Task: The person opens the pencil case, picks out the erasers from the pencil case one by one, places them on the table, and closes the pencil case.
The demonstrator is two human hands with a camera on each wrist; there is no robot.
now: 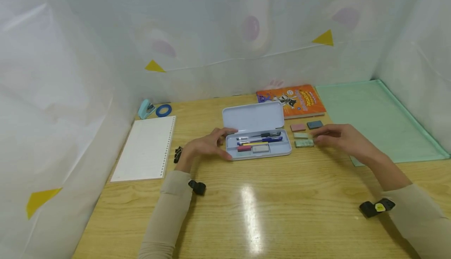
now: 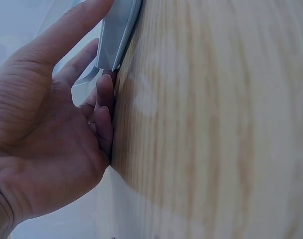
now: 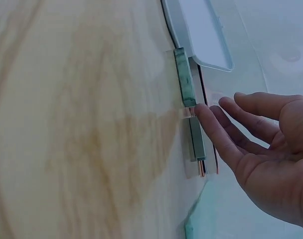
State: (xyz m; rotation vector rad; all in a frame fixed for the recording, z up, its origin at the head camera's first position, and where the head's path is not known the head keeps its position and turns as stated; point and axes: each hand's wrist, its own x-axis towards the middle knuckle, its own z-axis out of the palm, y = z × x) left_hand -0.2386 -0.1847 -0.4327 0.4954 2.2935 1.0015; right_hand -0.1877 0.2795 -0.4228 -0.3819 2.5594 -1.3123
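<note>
A pale blue pencil case [image 1: 258, 157] lies on the table with its lid raised. Pens [image 1: 260, 137] fill its back compartment; a red block [image 1: 244, 148] and a whitish block [image 1: 260, 148] sit in front. My left hand [image 1: 208, 143] holds the case's left end, thumb at the front corner and index finger behind. To the right of the case lie a pink eraser [image 1: 298, 127], a dark blue eraser [image 1: 314, 125], a pale eraser [image 1: 301, 135] and a green marbled eraser [image 3: 185, 77]. My right hand [image 1: 340, 138] hovers beside them, fingers loosely bent, fingertips near the green one.
An orange book [image 1: 306, 102] lies behind the erasers, with a green translucent mat [image 1: 387, 122] at the right. On the left are a spiral notebook [image 1: 144, 149], black binder clips [image 1: 177, 154], a teal stapler [image 1: 145, 109] and blue tape [image 1: 163, 110]. White sheeting surrounds the table.
</note>
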